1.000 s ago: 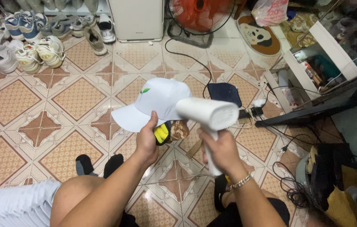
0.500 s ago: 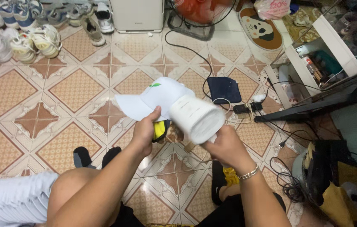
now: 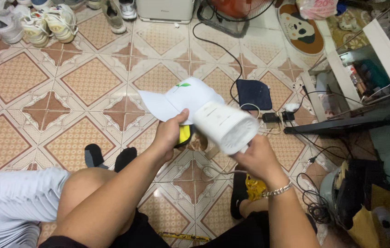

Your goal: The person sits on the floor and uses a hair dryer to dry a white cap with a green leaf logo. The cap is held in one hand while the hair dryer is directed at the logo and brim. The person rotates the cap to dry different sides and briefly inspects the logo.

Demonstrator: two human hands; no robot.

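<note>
cap (image 3: pixel 183 97): white, small green mark on the front; held up above the tiled floor (image 3: pixel 29 82), brim pointing left, near the middle of the view.
dryer (image 3: pixel 224 125): white handheld dryer, its round barrel lying over the right side of the cap, wide end turned toward the camera; a thin cord (image 3: pixel 213 171) hangs below it.
left hand (image 3: pixel 171 133): clenched on the cap's lower edge, thumb on top of the fabric; something yellow and black (image 3: pixel 185 134) shows just beside the palm, too hidden to tell what it is.
right hand (image 3: pixel 254 158): grasping the dryer from below, the handle mostly covered by the fingers; a silver bracelet (image 3: pixel 276 190) sits on the wrist.
legs: bare knee at lower left, dark socks (image 3: pixel 107 157) on the floor under the arms.
stack (image 3: pixel 18 195): pale folded pieces piled at the left edge, beside the knee.
pad (image 3: pixel 254 94): dark blue square on the floor just behind the cap, with a black cable (image 3: pixel 213 43) running past it to plugs on the right.
shoes (image 3: pixel 48 23): pale sneakers lined up at the top left.
mat (image 3: pixel 301 28): round dog-face mat at the top right, well apart from the hands.
</note>
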